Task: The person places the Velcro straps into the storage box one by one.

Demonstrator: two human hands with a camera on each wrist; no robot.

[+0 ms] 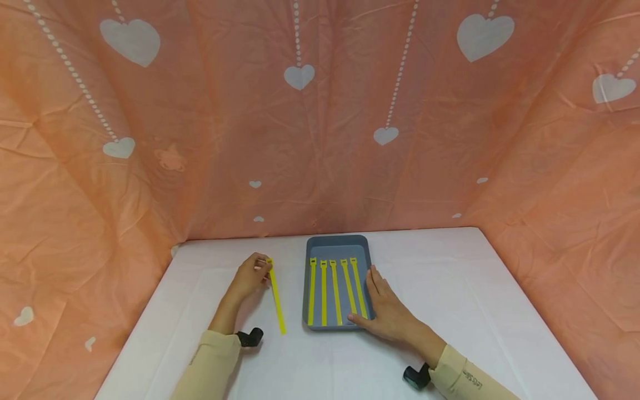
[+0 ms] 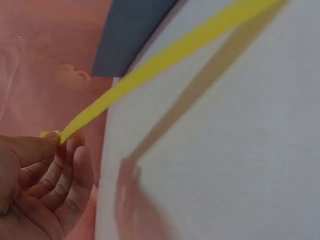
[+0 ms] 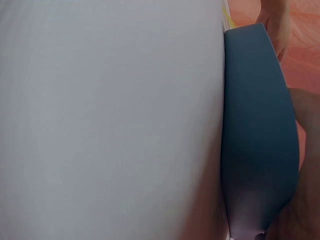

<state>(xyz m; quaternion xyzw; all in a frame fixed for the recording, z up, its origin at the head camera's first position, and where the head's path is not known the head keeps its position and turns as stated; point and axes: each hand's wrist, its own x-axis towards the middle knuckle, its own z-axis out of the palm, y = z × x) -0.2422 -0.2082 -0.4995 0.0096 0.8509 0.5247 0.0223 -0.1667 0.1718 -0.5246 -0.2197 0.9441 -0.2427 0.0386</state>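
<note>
My left hand (image 1: 251, 276) pinches a yellow hook-and-loop cable tie (image 1: 276, 303) by its slotted head, left of the grey tray (image 1: 337, 251). In the left wrist view the tie's strap (image 2: 165, 59) stretches away from thumb and fingertips, its shadow falling on the cloth. Several similar yellow ties (image 1: 335, 291) lie side by side inside the tray, slotted heads toward the far end. My right hand (image 1: 390, 314) rests at the tray's near right corner, fingers straight along the right rim and thumb over the near rim. In the right wrist view the tray's outer wall (image 3: 257, 125) hides part of that hand.
A white cloth (image 1: 460, 289) covers the table. Orange curtains with pale hearts (image 1: 325, 166) hang behind and along both sides. On the wrists sit small black cameras, the left one (image 1: 250, 337) and the right one (image 1: 416, 377), close above the cloth.
</note>
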